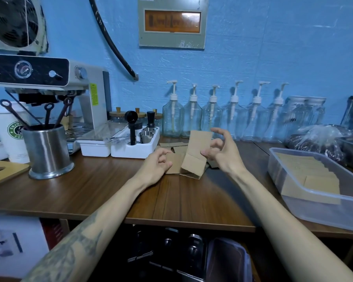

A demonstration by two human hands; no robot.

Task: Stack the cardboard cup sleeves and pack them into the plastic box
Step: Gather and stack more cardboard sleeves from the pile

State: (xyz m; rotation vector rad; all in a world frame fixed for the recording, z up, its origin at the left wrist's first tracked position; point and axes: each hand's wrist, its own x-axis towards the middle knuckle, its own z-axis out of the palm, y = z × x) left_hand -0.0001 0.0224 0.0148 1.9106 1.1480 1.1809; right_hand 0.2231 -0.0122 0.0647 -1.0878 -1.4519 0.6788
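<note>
A: Over to the middle of the wooden surface [110,186]: left hand [156,165] down low, fingers curled, pinching a flat cardboard sleeve [174,163] at its near edge

B: And the right hand [220,152]?

A: Raised just beside, fingers spread and half bent, thumb against a taller sleeve [198,147] standing tilted, lower end tucked into a folded-open one [193,166] resting on the wood

B: More sleeves around?

A: Loose pile [172,145] lying flat just behind both hands, partly hidden by them

B: Plastic box?

A: Clear plastic box [322,210] off to the right at the surface's edge, well apart from the hands, already holding a row of stacked sleeves [312,176] laid overlapping along its length

B: Backdrop?

A: Row of glass pump bottles [212,117] against the blue wall, espresso machine [49,78] far left, steel utensil cup [48,151] in front of it, white tray [135,148] of coffee tools between
</note>
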